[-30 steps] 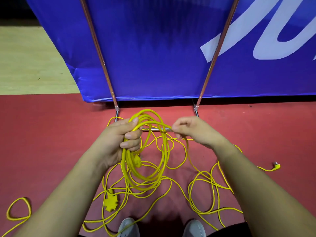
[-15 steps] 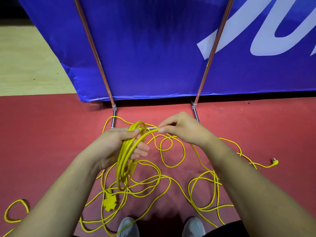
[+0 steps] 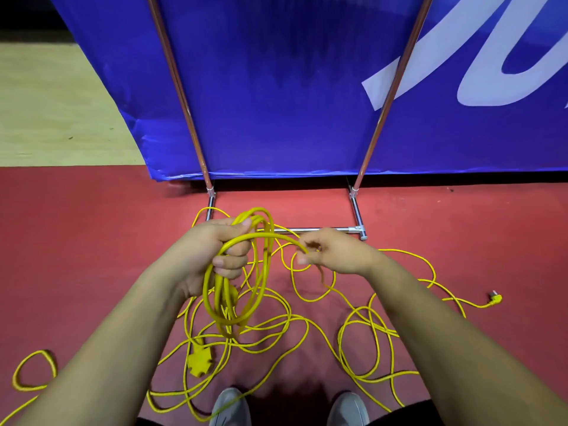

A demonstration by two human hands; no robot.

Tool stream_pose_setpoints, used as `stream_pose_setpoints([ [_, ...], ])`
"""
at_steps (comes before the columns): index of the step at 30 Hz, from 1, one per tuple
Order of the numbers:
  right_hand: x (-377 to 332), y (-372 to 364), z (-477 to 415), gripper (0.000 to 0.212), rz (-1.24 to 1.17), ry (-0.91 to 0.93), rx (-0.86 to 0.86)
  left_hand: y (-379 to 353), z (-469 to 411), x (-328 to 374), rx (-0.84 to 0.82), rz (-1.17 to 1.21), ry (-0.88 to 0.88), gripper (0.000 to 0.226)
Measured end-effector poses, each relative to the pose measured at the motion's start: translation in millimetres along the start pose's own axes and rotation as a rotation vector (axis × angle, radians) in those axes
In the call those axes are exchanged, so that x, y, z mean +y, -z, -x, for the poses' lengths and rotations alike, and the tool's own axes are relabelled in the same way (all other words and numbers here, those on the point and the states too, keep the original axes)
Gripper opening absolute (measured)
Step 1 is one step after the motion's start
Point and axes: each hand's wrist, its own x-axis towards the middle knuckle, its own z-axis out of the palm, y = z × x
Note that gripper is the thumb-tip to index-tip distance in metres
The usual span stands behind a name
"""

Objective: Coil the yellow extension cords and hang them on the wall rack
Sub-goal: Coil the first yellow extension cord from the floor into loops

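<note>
Gathering loops, the left hand (image 3: 209, 250) clenches the yellow extension-cord coil (image 3: 222, 290) so turns hang together; beside it, the right hand (image 3: 335, 253) pinches the next strand (image 3: 276, 237), feeding slack.

I saw a red floor (image 3: 92, 241) filling most of the view, and it met a strip of pale wooden flooring (image 3: 46, 103) at the far left. Loose yellow cord (image 3: 307, 322) sprawled across the red in overlapping loops, thickest in the middle and to the right. A yellow socket block (image 3: 199, 362) lay flat among the strands near the middle. The plug (image 3: 495, 299) rested well apart at the far right, on a single strand. One small cord loop (image 3: 46, 352) sat alone at the left edge. The chrome foot of a metal frame (image 3: 332, 229) stood on the red, with cord crossing it. Two grey shoes (image 3: 230, 407) were planted at the bottom edge.
</note>
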Motion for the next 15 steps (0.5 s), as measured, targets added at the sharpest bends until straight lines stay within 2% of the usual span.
stream_pose_setpoints([
  [2,34.5,-4.5,3.5,0.023,-0.109,-0.116,0.012,4.0,1.1,2.7,0.040,-0.012,-0.019,0.023],
  [6,57.7,-7.6,3.5,0.002,-0.369,-0.208,0.225,8.7,2.5,-1.7,0.140,-0.246,0.015,0.020],
  [10,38.5,-5.4,-7.9,0.006,-0.341,-0.159,0.347,9.6,0.6,-6.5,0.132,-0.363,0.061,0.018],
  [15,15.6,7.1,-14.5,0.015,-0.253,-0.047,0.436,11.9,0.0,-1.3,0.111,-0.171,0.070,0.018],
])
